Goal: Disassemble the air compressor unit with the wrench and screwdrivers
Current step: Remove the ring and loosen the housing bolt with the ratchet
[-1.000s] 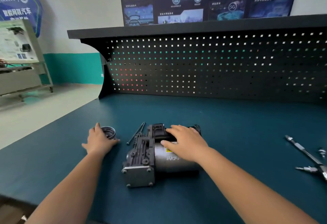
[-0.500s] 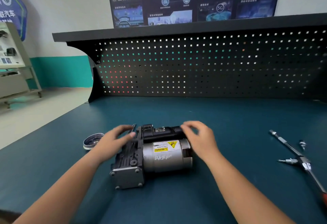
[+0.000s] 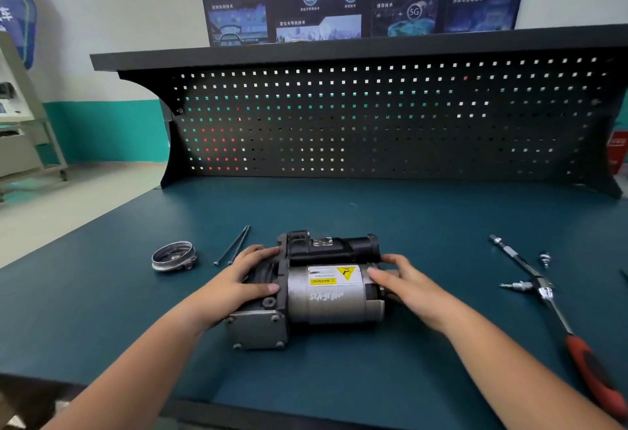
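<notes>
L hand (image 3: 238, 280) & R hand (image 3: 404, 285) clasp compressor (image 3: 326, 290) ends, prob. repositioning; next: steady unit, fetch wrench (image 3: 557, 314).

One compressor unit (image 3: 326, 297) is sitting mid-worktop (image 3: 339, 378); one round metal cap (image 3: 174, 255) and two long bolts (image 3: 232, 245) are lying leftward, one wrench (image 3: 561, 317) and two small bits (image 3: 544, 258) toward the right edge.

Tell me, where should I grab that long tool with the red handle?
Grip the wrench by its red handle, reaching down from above. It lies flat on the bench, handle end thickest and nearest you; the far end is thin metal.
</notes>
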Available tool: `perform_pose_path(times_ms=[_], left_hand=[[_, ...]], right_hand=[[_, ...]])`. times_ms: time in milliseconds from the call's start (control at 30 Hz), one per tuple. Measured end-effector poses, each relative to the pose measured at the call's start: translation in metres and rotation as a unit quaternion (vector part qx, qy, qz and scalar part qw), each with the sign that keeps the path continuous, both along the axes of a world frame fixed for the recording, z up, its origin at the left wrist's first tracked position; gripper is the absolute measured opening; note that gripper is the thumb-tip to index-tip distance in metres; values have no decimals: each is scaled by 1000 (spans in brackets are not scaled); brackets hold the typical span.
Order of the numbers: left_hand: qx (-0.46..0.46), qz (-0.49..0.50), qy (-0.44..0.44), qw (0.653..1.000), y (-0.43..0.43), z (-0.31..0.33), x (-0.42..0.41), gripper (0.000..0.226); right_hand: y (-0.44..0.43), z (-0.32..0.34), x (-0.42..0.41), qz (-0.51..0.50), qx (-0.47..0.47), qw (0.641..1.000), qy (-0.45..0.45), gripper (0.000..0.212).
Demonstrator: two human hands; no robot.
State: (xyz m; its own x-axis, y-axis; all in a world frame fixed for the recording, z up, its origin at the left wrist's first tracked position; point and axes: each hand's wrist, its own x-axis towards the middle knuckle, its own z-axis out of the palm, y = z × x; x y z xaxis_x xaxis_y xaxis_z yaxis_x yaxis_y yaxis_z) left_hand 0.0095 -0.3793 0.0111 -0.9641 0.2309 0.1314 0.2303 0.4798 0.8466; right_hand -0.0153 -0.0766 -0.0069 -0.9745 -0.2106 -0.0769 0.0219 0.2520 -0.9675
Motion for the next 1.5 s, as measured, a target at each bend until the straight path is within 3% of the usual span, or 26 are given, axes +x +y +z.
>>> perform_pose_path(times_ms=[67, 133, 267, 333, 433, 533, 633, 700, 867, 1033, 1200, 1300, 1400, 1500], left_hand=[[6, -28, 1, 1000, 14, -1, -2, 56], [0, -61, -1, 998, 27, 1, -6, 57], [-26, -140, -10, 990, 48, 15, -19, 61], [-107, -158, 1, 982, 50, 28, -23, 65], [-229, -112, 116, 960, 64, 46, -9, 65], [-250, -114, 294, 915, 115, 33, 29, 68], [-420, -88, 324, 843, 168, -1, 54, 102], [-470, -29, 341, 814, 183, -10, 58, 109], [-374, -3, 418, 828, 183, -18, 47, 93], [-306, 2, 414, 857, 178, -18, 50, 89], [-237, -4, 460, 856, 165, -14, 57, 90], [-154, -6, 452, 878, 153, 6, 62, 89], [-35, -32, 390, 919, 141, 28, 65, 88], [61, -49, 361, 929, 132, 39, 65, 84]], right_hand=[[21, 1, 17, -11, 21, 1000, 15, 90], [41, -2, 34, -28, 9, 999, 19, 86], [70, -6, 58, -56, -71, 996, -10, 39], [80, -5, 65, -55, -75, 996, -19, 25], [89, -5, 66, -89, -28, 995, 20, 15], [91, -4, 47, -155, 33, 982, 106, 38], [86, -2, 22, -63, 110, 984, 126, 72], [80, -4, 10, 3, 115, 987, 108, 75], [73, -17, 0, -31, 59, 990, 123, 50], [80, -4, 4, 9, 6, 996, 88, 48], [88, 15, 22, 21, -63, 993, 97, 39], [87, 47, 32, 58, -33, 984, 164, 40], [84, 88, 41, 106, 24, 970, 219, 42], [78, 114, 46, 147, 51, 960, 235, 40]])
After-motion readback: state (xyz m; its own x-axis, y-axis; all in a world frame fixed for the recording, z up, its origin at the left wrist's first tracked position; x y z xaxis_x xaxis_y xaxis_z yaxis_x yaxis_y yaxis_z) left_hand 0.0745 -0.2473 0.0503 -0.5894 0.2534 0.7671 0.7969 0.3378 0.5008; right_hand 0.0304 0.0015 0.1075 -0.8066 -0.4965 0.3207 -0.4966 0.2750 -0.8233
